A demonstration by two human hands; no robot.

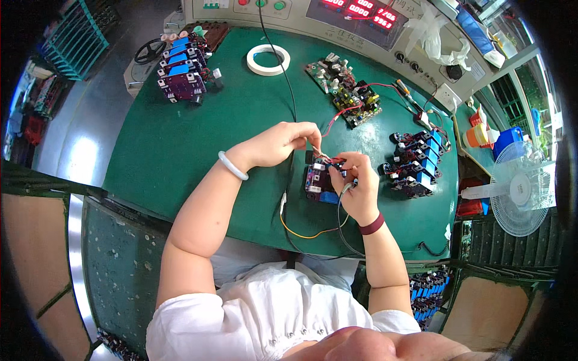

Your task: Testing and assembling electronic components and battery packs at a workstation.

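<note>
A small purple circuit board (pixel 315 180) with white and blue parts lies on the green work table, close to its front edge. Over its far edge my left hand (pixel 290 143) pinches red and white wires (pixel 323 156) between thumb and fingertips. My right hand (pixel 357 183) is closed at the board's right side, its fingers curled at the wires, with a grey cable (pixel 343 210) running down from it. What exactly sits between the right fingertips is hidden. A yellow wire (pixel 301 234) loops in front of the board to a white connector (pixel 283 203).
Stacked boards with blue parts stand at the far left (pixel 180 72) and right (pixel 421 159). A larger populated board (pixel 346 90) lies behind my hands, wired in red. A white tape roll (pixel 248 60), a test panel (pixel 355 37) and a fan (pixel 519 189) surround the table (pixel 198 132).
</note>
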